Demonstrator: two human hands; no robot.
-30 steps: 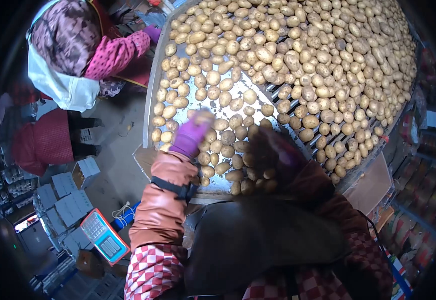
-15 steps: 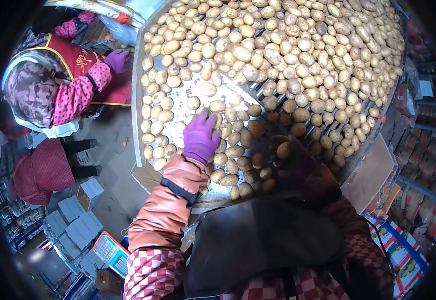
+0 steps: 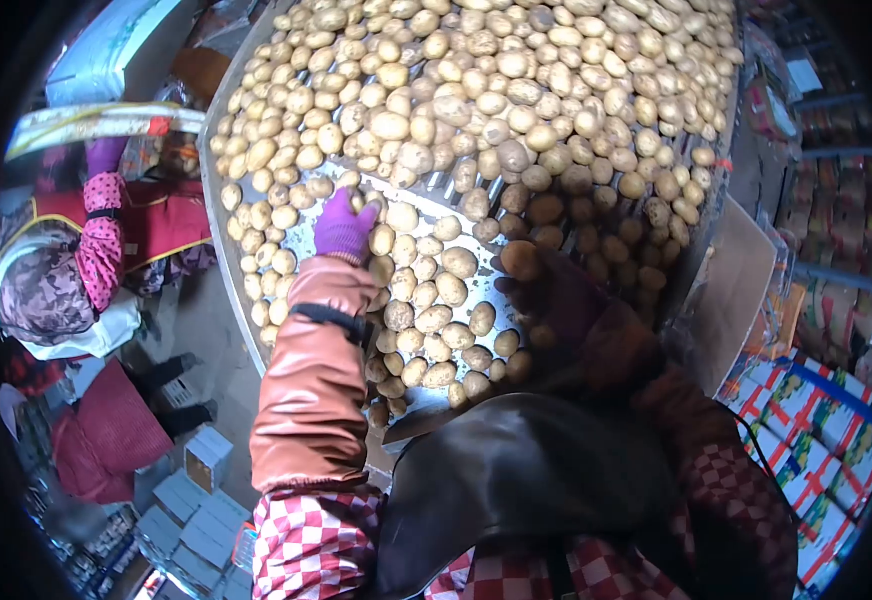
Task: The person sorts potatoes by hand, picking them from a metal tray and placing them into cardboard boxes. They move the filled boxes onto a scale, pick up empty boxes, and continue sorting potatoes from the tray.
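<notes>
2 gloved hands work over a sorting table (image 3: 218, 262) crowded with potatoes (image 3: 516, 110). Left hand (image 3: 343, 226), in a purple glove, lies flat and spread on potatoes near the table's left rim. Right hand (image 3: 546, 290), in shadow, curls around 1 potato (image 3: 521, 260) held just above the near pile. A co-worker (image 3: 66, 270) in a pink sleeve stands left of the table.
</notes>
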